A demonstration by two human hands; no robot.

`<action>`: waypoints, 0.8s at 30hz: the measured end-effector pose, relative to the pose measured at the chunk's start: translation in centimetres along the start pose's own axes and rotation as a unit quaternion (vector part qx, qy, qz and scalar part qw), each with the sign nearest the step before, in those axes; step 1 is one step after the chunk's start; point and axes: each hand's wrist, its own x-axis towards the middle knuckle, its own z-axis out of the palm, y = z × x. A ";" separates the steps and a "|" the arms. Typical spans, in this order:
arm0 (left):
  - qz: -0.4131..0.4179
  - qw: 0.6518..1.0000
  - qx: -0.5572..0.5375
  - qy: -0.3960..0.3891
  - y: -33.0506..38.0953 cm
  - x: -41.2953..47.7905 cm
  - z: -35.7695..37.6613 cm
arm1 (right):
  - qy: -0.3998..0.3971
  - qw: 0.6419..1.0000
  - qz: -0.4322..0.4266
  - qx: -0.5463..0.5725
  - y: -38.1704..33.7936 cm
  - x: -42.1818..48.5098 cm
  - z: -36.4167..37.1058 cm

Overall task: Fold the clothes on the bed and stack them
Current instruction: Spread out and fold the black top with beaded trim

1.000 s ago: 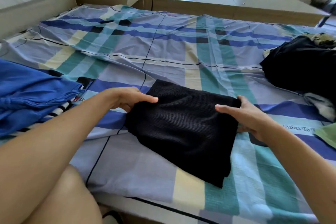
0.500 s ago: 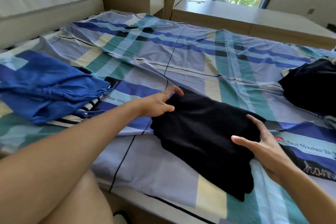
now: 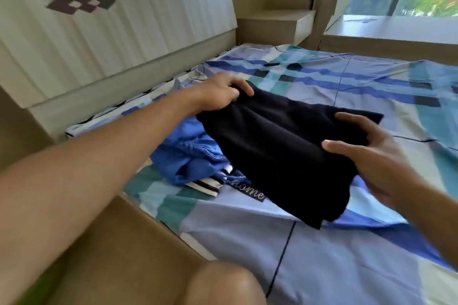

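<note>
A folded black garment (image 3: 277, 153) is held just above the bed, over the right part of a blue garment (image 3: 188, 156). My left hand (image 3: 223, 95) grips its far left corner. My right hand (image 3: 366, 151) holds its right edge, thumb on top and fingers around the side. The blue garment lies crumpled on a striped dark-and-white piece (image 3: 208, 184) near the bed's left edge. The black garment's near corner hangs down and touches the plaid sheet (image 3: 347, 255).
A pale headboard panel (image 3: 104, 39) rises to the left of the bed. A wooden step (image 3: 277, 25) and a window ledge (image 3: 396, 32) lie beyond the bed's far side. My knee (image 3: 223, 285) is at the bottom, against the wooden bed frame (image 3: 138, 242).
Both hands have lifted the black garment off the sheet and carried it left over the blue garment. The camera has swung left, so the dark pile on the right is out of view.
</note>
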 end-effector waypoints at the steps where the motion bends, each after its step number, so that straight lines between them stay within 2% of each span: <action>1: -0.011 0.999 0.022 0.025 -1.5 0.4 -2.3 | -0.009 1.000 -0.006 0.011 -0.3 1.6 2.7; 4: -0.056 0.994 0.070 0.070 -6.5 1.4 -8.5 | -0.043 0.997 -0.023 0.054 -1.0 5.6 10.3; 8: -0.136 0.986 0.084 0.044 -14.1 1.5 -11.3 | -0.060 0.998 0.003 0.025 2.3 8.5 17.7; 11: -0.157 0.978 0.140 0.010 -19.3 -0.1 -6.8 | -0.074 0.992 0.051 -0.093 7.7 7.8 20.4; 14: -0.149 0.982 0.089 0.073 -23.3 -1.3 -1.5 | -0.076 0.976 0.056 -0.194 9.6 6.6 20.1; 15: -0.150 0.981 0.081 0.090 -23.8 -1.3 -0.8 | -0.061 0.964 0.034 -0.258 9.4 6.7 19.8; 17: -0.156 0.963 0.202 0.088 -23.3 -0.8 -0.7 | -0.031 0.900 -0.024 -0.434 8.4 7.0 19.4; 18: -0.154 0.943 0.281 0.092 -23.0 -0.5 -1.1 | -0.024 0.875 -0.056 -0.481 7.9 7.2 19.3; 19: -0.121 0.925 0.344 0.107 -21.8 -0.4 -1.6 | -0.025 0.865 -0.087 -0.494 7.4 7.4 19.4; 20: -0.063 0.923 0.362 0.117 -21.0 -0.4 -2.0 | -0.032 0.864 -0.114 -0.489 7.1 7.6 19.7; 22: 0.026 0.939 0.339 0.058 -19.9 -0.5 -2.6 | -0.046 0.862 -0.156 -0.480 6.8 7.7 20.2; 24: 0.015 0.955 0.294 -0.026 -20.7 -1.1 -2.2 | -0.081 0.858 -0.150 -0.484 7.5 7.5 20.3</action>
